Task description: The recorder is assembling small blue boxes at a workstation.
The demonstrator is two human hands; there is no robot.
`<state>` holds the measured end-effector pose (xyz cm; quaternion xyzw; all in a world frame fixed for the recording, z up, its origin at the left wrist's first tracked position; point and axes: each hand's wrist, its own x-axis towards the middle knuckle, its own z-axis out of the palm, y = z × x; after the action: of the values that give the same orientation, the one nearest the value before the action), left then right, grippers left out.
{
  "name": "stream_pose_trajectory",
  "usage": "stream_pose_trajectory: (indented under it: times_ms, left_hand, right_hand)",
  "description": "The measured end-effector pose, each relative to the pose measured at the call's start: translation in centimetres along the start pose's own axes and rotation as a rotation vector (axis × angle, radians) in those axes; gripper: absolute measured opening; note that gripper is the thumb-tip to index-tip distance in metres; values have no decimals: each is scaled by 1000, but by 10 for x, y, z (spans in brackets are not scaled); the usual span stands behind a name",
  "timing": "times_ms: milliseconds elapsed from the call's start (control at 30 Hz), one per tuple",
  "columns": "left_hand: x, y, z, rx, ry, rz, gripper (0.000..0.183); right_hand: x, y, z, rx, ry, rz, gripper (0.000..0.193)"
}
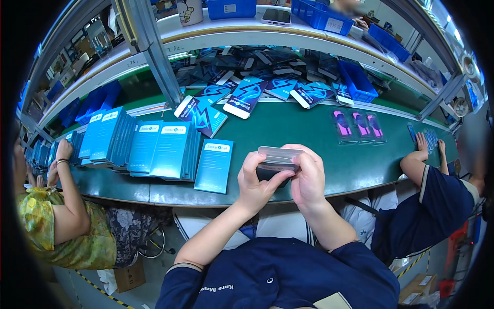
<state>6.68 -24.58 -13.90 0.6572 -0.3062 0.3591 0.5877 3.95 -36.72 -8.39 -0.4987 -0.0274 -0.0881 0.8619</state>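
Above the front edge of the green table, both hands grip one dark flat box (274, 168) with a pale grey, translucent-looking top end. My left hand (253, 180) is closed round its left side, the thumb lying across the near face. My right hand (310, 177) holds the right side, fingers bent over the top corner. What is inside the box I cannot make out. Left of my hands stands a single blue box (213, 167), beside a long row of upright blue boxes (167, 149). To the right lie clear plastic trays (363, 135) with pink-and-black contents.
Behind my hands, printed boxes (247, 95) with a lightning design lie beneath a heap of more boxes (231, 62). A blue bin (356, 82) stands at the back right. A metal post (159, 67) holds up the shelf (247, 28). People work at both sides.
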Motion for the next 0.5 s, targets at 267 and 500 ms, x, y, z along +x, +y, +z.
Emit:
stream_pose_trajectory:
  times_ms: [267,500]
  left_hand:
    - [27,34,-8,-679,75,-475,24]
    - [26,29,-15,-657,64,-583,20]
  right_hand:
    - [-5,29,-3,-494,-90,-729,9]
    - [-10,29,7,-180,-51,-447,28]
